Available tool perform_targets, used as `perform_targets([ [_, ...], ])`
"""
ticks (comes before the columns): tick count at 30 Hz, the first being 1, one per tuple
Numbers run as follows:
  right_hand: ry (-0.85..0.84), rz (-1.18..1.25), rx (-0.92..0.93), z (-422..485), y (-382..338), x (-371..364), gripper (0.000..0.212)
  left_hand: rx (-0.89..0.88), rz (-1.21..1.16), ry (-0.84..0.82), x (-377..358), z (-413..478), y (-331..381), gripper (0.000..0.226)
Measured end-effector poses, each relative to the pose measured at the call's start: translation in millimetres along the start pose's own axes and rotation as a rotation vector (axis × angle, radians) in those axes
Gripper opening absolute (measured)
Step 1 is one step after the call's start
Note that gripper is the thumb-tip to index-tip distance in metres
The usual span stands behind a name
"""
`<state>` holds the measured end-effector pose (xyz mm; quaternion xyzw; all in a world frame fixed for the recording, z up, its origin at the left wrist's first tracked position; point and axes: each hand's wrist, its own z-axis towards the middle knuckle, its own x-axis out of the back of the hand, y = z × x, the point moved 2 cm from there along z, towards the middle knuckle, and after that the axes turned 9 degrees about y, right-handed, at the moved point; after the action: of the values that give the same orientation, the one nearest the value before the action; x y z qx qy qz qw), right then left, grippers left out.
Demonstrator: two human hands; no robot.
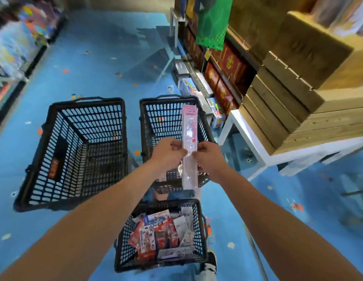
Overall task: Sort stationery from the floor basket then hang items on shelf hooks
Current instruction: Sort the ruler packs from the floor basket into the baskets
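Head view: the left hand point(168, 152) and the right hand point(207, 157) each pinch one edge of a long pink-topped stationery pack point(189, 126), held upright between the fingers. Below the fingers, the floor basket point(199, 230) is piled with packs. Beyond them, the far basket point(168, 97) and the left basket point(87, 101) look empty. Sorting seems barely begun, and hanging has not started.

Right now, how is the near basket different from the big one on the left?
The near basket holds stationery packs; the left basket shows a bare bottom. The left basket looks larger than the near basket. The near basket sits by the person's feet, the left basket farther out. Both are black mesh baskets on the blue floor.
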<state>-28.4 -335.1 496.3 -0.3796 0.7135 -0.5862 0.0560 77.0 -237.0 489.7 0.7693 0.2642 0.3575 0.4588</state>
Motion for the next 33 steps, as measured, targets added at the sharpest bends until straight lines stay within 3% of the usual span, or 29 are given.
perform_targets([
  [6,0.008,-0.121,-0.056,106,31,-16,0.011,0.006,0.067,0.138,-46,85,-20,0.027],
  [9,0.011,-0.180,-0.119,151,62,-31,0.023,0.101,0.084,0.146,-74,125,-50,0.030],
  [12,0.002,-0.254,-0.173,192,105,-55,0.009,0.177,0.133,0.163,-98,160,-91,0.021],
  [13,-0.004,-0.285,-0.202,204,118,-63,0.016,0.192,0.167,0.154,-105,171,-105,0.016],
  [20,-0.085,-0.405,-0.418,254,187,-102,0.040,0.331,0.230,-0.125,-140,217,-165,0.027],
  [25,-0.079,-0.239,-0.617,271,213,-113,0.037,0.527,0.104,-0.232,-152,227,-174,0.032],
  [28,-0.101,-0.147,-0.690,275,227,-118,0.035,0.555,0.117,-0.291,-157,226,-176,0.032],
  [33,-0.121,-0.008,-0.745,292,286,-136,0.050,0.577,0.168,-0.344,-160,229,-179,0.037],
])
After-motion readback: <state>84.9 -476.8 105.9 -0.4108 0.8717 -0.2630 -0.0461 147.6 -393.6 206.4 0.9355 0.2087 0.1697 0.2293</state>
